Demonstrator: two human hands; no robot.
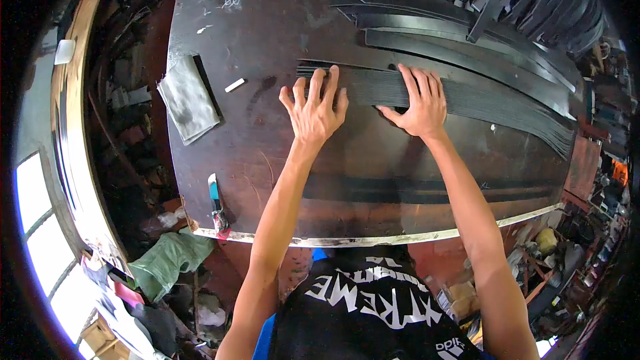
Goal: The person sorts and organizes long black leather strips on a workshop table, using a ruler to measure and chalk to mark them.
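A stack of thin black strips (480, 99), its layered edges showing as fine parallel lines, lies lengthwise across a dark, scuffed desk (253, 140), its right end fanning out. The left hand (313, 115) rests at the stack's left end, fingers spread; the right hand (425, 102) lies across its middle, fingers close together, thumb apart. Wider black strips (408, 23) lie just beyond. At left are a folded grey cloth (189, 101), a white chalk stick (235, 85) and, near the edge, a cutter knife (215, 200). A green sack (175, 263) slumps among clutter at near left.
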